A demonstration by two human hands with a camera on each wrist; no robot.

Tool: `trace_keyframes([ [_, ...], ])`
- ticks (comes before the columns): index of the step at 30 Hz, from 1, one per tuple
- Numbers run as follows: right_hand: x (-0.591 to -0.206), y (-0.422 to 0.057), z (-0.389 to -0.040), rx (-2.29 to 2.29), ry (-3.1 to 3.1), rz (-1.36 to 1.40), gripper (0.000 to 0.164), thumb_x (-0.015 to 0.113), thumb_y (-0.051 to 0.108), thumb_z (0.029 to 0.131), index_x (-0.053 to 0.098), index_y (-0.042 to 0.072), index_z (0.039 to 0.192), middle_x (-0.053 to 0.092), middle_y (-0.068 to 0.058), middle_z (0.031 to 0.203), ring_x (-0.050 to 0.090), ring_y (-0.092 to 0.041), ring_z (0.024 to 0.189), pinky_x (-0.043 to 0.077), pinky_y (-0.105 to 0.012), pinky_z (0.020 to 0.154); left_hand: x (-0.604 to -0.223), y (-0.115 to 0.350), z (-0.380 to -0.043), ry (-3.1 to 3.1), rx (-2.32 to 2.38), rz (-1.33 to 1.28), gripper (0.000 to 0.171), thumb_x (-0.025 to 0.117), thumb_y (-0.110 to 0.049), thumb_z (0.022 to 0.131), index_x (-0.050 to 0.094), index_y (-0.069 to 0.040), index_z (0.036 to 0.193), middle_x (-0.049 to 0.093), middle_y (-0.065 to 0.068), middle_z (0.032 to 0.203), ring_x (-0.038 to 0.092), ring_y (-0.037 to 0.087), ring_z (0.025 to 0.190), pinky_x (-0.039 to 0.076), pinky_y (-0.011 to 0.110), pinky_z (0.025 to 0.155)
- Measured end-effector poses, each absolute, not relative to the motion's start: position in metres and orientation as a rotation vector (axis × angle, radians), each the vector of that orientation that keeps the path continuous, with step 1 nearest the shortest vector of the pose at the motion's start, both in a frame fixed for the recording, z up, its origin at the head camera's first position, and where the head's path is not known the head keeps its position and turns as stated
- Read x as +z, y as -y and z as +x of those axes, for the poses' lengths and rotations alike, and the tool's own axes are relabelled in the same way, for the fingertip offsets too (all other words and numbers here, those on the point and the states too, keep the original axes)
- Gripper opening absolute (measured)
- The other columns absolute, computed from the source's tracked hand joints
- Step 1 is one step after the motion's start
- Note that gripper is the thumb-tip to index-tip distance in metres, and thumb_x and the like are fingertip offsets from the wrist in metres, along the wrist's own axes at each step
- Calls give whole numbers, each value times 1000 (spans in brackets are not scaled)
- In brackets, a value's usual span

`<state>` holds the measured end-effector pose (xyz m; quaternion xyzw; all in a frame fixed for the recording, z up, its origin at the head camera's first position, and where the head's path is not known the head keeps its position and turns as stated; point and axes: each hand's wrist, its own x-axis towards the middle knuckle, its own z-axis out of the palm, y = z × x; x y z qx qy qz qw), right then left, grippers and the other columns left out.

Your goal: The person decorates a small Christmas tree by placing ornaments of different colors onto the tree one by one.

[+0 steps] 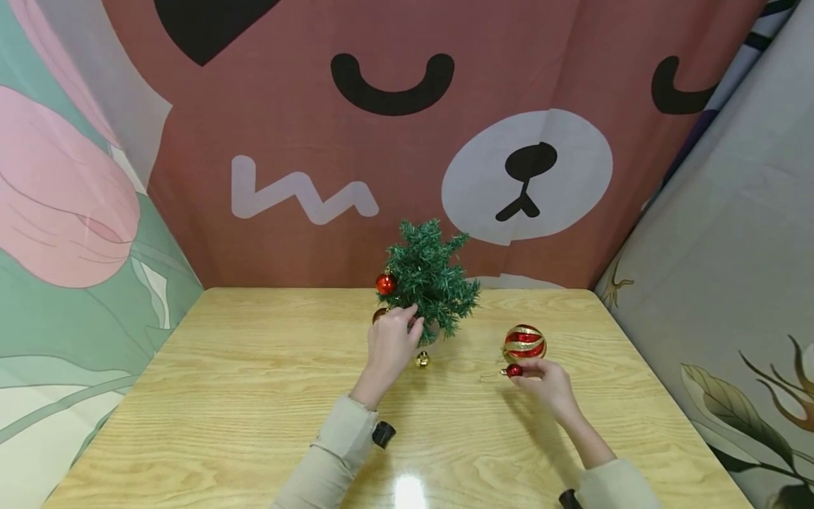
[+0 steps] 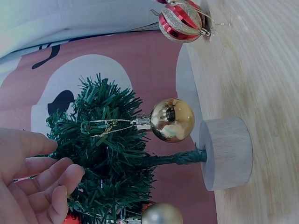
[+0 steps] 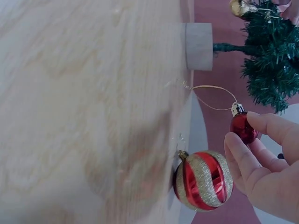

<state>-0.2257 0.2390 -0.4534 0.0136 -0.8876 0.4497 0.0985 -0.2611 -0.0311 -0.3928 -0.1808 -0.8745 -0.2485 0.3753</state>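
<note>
A small green artificial Christmas tree (image 1: 427,276) stands on a pale round base (image 2: 227,154) near the table's back. My left hand (image 1: 393,339) is at its front branches, fingers loosely bent, with nothing visible held between them in the left wrist view. A shiny gold ball ornament (image 2: 173,120) hangs by its string from a branch beside that hand. A red ball ornament (image 1: 385,283) hangs on the tree's left side, and a pale gold ball (image 2: 162,215) below it. My right hand (image 1: 548,383) pinches a small red ball ornament (image 3: 243,128), its gold string loop trailing free toward the tree.
A larger red ball with gold glitter stripes (image 1: 525,343) lies on the wooden table (image 1: 254,396), just beyond my right hand. Printed curtains (image 1: 286,127) hang behind the table and on both sides.
</note>
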Motion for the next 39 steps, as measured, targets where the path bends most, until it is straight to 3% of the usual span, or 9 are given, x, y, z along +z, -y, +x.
trace_keyframes([
  [8,-445,-231,-225,1397,2602,-4,28,72,7,74,63,-6,96,65,-13,85,59,-12,75,43,-29,71,-393,31,-260,2240,-632,-467,21,70,-15,78,70,-2,95,64,6,69,40,6,36,25,14,33],
  [16,-438,-224,-227,1472,2547,3,28,71,4,74,63,-7,98,65,-15,90,58,-8,76,44,-19,69,-393,32,-260,2242,-643,-477,22,69,-15,78,70,-2,96,64,6,69,36,4,36,24,13,33],
  [24,-430,-217,-224,1603,2479,67,30,71,3,74,61,-8,100,63,-18,93,58,-6,77,47,-18,69,-393,32,-260,2242,-646,-482,23,69,-15,78,70,-1,96,63,6,67,25,0,36,22,13,33],
  [33,-421,-208,-225,1711,2401,136,29,69,-1,75,59,-11,99,62,-19,92,58,-6,78,48,-21,68,-391,32,-260,2286,-675,-465,23,67,-15,80,69,-1,98,65,7,73,41,5,38,27,15,34],
  [39,-415,-199,-225,1765,2334,165,28,69,-5,73,59,-14,98,61,-22,93,58,-3,77,48,-19,69,-392,32,-260,2282,-666,-469,23,67,-16,80,69,-1,98,64,6,71,34,4,36,26,15,34],
])
